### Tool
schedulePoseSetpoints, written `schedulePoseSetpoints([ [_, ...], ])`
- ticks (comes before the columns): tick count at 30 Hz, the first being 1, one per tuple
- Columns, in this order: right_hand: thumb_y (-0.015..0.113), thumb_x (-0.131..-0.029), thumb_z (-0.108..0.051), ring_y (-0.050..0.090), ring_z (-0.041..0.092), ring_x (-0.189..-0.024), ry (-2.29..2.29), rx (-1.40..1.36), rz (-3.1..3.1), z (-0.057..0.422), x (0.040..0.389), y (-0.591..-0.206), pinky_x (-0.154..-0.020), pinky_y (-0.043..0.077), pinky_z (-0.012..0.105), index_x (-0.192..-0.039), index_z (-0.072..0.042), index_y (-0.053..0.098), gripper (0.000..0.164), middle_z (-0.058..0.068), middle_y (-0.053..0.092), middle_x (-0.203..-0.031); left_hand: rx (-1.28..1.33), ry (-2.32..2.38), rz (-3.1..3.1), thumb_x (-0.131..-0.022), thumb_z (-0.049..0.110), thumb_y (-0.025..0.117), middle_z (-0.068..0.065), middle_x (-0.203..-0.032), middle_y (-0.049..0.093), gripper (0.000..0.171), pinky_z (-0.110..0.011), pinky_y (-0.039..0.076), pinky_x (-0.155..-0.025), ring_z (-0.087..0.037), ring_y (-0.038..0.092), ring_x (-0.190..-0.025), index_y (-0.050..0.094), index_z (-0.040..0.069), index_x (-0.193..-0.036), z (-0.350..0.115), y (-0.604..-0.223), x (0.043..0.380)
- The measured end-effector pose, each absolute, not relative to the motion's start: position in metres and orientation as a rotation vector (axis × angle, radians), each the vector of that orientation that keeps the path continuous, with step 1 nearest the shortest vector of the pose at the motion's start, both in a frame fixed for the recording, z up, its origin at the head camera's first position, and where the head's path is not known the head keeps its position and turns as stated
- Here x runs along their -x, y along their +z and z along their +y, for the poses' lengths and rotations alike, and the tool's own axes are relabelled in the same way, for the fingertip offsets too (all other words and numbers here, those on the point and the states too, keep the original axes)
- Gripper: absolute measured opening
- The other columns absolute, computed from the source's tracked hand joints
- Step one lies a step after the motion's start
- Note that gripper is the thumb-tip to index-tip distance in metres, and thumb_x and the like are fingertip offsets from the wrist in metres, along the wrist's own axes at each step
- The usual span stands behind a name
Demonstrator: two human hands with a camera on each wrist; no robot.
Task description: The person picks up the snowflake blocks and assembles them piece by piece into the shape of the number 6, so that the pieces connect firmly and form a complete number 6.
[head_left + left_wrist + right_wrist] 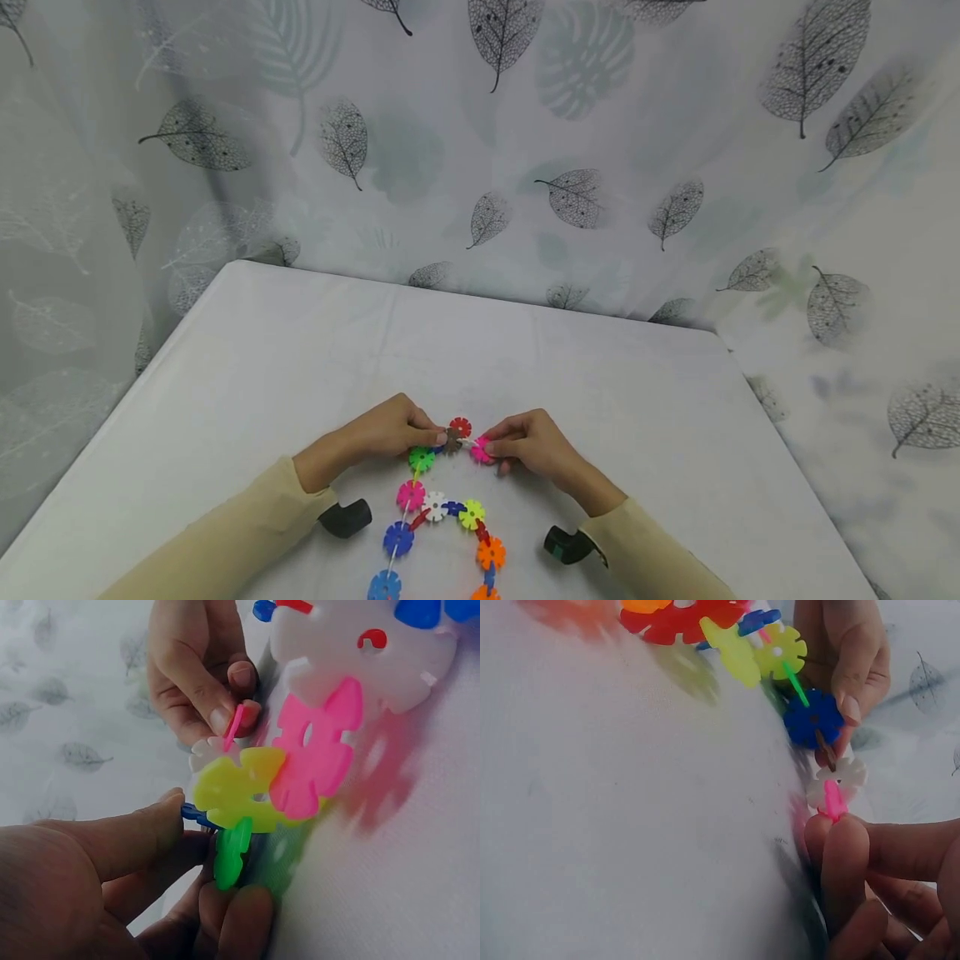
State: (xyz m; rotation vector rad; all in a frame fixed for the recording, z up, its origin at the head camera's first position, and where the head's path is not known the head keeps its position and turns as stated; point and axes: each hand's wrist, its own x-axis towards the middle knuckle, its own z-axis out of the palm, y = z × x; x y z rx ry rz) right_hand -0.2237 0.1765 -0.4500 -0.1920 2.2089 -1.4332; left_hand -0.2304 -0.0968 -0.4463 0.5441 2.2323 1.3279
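Note:
A chain of coloured notched snowflake discs lies on the table, linked edge to edge. At its far end my left hand (396,427) pinches a blue disc (812,720), beside a green disc (422,459). A brown disc (452,442) joins the blue one to a white disc (847,777). My right hand (536,446) pinches a pink disc (834,801) between thumb and fingers, its edge against the white disc. Just behind the brown disc shows a red disc (460,427); whether it is joined cannot be told.
The chain runs back toward me through a pink disc (411,495), a dark blue disc (398,538) and a yellow disc (472,514), past the bottom edge. Black wrist devices (345,518) sit under both forearms. A leaf-patterned curtain (487,167) hangs behind the white table (600,375).

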Motion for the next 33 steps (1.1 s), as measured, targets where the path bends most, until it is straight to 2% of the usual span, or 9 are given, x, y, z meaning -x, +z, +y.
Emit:
schedulePoseSetpoints([
  [6, 0.077, -0.091, -0.016, 0.066, 0.018, -0.058, -1.330, 0.287, 2.270, 0.179, 0.225, -0.448, -0.058, 0.049, 0.024, -0.106, -0.005, 0.077, 0.019, 0.006, 0.074, -0.079, -0.509, 1.337, 2.236, -0.095, 0.029, 0.073, 0.006, -0.058, 0.048, 0.021, -0.024, 0.031, -0.051, -0.010, 0.040, -0.053, 0.083, 0.010, -0.094, -0.096, -0.448, 0.230],
  [11, 0.075, -0.094, -0.022, 0.066, 0.018, -0.058, -1.141, 0.471, 2.409, 0.180, 0.225, -0.444, -0.058, 0.053, 0.028, -0.107, -0.013, 0.078, 0.017, -0.002, 0.071, -0.075, -0.507, 1.364, 2.239, -0.095, 0.028, 0.073, 0.005, -0.060, 0.052, 0.023, -0.024, 0.033, -0.052, -0.010, 0.042, -0.055, 0.082, 0.009, -0.102, -0.096, -0.449, 0.228],
  [17, 0.073, -0.095, -0.025, 0.064, 0.014, -0.059, -0.979, 0.645, 2.512, 0.179, 0.226, -0.438, -0.057, 0.053, 0.028, -0.117, -0.015, 0.075, 0.024, -0.008, 0.069, -0.073, -0.495, 1.380, 2.252, -0.095, 0.027, 0.073, 0.004, -0.064, 0.059, 0.024, -0.025, 0.037, -0.053, -0.010, 0.045, -0.056, 0.080, 0.008, -0.107, -0.097, -0.447, 0.224],
  [22, 0.070, -0.097, -0.032, 0.063, 0.014, -0.058, -0.928, 0.652, 2.551, 0.180, 0.231, -0.436, -0.057, 0.052, 0.030, -0.119, -0.018, 0.074, 0.026, -0.008, 0.067, -0.071, -0.500, 1.377, 2.259, -0.094, 0.027, 0.073, 0.004, -0.069, 0.064, 0.025, -0.026, 0.039, -0.054, -0.010, 0.047, -0.058, 0.080, 0.007, -0.107, -0.097, -0.447, 0.224],
  [27, 0.069, -0.097, -0.038, 0.063, 0.011, -0.074, -0.954, 0.640, 2.652, 0.178, 0.242, -0.437, -0.065, 0.054, 0.030, -0.115, -0.021, 0.075, 0.025, -0.011, 0.068, -0.088, -0.494, 1.383, 2.268, -0.094, 0.028, 0.075, 0.003, -0.076, 0.070, 0.025, -0.027, 0.040, -0.055, -0.012, 0.049, -0.060, 0.081, 0.007, -0.107, -0.098, -0.447, 0.224],
  [33, 0.073, -0.096, -0.030, 0.062, 0.009, -0.094, -1.000, 0.703, 2.667, 0.177, 0.257, -0.439, -0.085, 0.053, 0.033, -0.124, -0.019, 0.071, 0.031, -0.011, 0.067, -0.107, -0.473, 1.384, 2.265, -0.093, 0.030, 0.075, 0.003, -0.078, 0.070, 0.027, -0.027, 0.042, -0.056, -0.012, 0.051, -0.062, 0.080, 0.009, -0.108, -0.097, -0.449, 0.223],
])
